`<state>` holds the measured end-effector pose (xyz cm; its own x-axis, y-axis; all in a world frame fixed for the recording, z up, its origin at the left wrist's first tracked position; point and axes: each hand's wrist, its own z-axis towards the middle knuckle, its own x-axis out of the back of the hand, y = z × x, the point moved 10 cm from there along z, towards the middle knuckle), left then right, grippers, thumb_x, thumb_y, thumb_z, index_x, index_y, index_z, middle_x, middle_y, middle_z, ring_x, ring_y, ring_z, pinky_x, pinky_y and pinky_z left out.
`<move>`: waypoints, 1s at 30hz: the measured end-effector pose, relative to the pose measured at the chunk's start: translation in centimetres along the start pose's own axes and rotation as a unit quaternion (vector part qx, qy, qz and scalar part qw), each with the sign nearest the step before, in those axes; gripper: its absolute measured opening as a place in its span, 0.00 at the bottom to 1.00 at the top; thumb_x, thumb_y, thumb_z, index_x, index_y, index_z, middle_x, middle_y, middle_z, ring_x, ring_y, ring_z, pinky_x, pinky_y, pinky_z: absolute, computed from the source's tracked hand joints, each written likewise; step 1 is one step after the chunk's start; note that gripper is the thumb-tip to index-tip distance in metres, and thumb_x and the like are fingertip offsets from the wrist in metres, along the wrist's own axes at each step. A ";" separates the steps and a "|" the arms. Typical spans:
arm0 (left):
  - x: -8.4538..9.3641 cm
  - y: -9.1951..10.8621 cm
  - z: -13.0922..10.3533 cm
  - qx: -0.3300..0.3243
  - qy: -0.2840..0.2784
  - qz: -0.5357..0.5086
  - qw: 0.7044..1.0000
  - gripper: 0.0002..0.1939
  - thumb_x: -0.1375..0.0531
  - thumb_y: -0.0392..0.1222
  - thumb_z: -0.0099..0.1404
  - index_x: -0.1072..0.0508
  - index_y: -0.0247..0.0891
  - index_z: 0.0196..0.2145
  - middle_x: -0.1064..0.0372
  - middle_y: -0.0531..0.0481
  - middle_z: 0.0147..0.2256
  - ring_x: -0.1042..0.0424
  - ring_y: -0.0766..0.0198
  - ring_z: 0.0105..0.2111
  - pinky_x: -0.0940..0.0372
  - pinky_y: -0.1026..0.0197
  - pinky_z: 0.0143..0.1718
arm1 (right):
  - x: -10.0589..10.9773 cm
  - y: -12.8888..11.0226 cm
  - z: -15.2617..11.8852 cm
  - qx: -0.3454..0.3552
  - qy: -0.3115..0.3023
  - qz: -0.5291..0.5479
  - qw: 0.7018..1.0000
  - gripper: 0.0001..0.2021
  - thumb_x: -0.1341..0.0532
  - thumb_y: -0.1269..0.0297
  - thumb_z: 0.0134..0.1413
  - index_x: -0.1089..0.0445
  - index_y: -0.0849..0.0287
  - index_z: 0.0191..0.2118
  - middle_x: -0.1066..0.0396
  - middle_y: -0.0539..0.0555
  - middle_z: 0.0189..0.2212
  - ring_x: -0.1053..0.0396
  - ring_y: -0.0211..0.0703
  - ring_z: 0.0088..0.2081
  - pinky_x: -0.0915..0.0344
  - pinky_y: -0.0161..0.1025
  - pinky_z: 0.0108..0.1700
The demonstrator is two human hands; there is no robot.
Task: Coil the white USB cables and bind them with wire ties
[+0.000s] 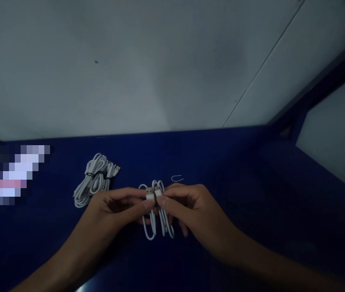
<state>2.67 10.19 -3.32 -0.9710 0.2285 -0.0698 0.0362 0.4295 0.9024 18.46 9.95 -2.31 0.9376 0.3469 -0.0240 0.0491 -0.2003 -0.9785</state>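
Observation:
Between both hands is a looped white USB cable [151,232], its coils hanging below the fingers. My left hand [120,209] is closed, thumb and fingers pinching the cable beside its flat USB plug [149,191]. Close beside it, my right hand [187,202] pinches the cable's other connector [157,192] and the coils under it. Both metal ends point away from me, side by side. Left of my left hand lies a bundle of white cables [95,178], bound with dark ties. Part of that bundle is hidden behind the hand.
A small bent white tie [177,178] lies just beyond my right hand on the dark blue table [221,162]. At the far left is a pixelated object [14,176]. A pale grey panel [114,81] rises behind the table, with a blue frame [300,109] at the right.

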 end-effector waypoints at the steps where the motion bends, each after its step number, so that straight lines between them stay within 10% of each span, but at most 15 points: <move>1: 0.0 0.1 0.0 -0.002 0.001 0.000 1.000 0.11 0.23 0.38 0.62 0.10 0.48 0.43 0.13 0.50 0.34 0.15 0.59 0.35 0.24 0.62 0.42 | 0.0 0.0 0.0 0.001 -0.001 0.002 1.000 0.14 0.35 0.57 0.72 0.14 0.57 0.39 0.29 0.50 0.28 0.36 0.35 0.26 0.41 0.34 0.25; 30: 0.1 0.3 -0.2 -0.017 0.015 -0.004 1.000 0.11 0.21 0.39 0.61 0.10 0.47 0.43 0.11 0.48 0.37 0.13 0.57 0.36 0.21 0.61 0.42 | 0.2 0.0 0.3 0.009 -0.025 0.047 0.999 0.12 0.34 0.57 0.72 0.11 0.53 0.43 0.21 0.54 0.33 0.33 0.34 0.25 0.37 0.31 0.24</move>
<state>2.55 10.20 -2.96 -0.9781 0.1975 -0.0651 0.0203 0.4021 0.9154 18.51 10.30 -2.37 0.9197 0.3723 -0.1248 -0.0443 -0.2173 -0.9751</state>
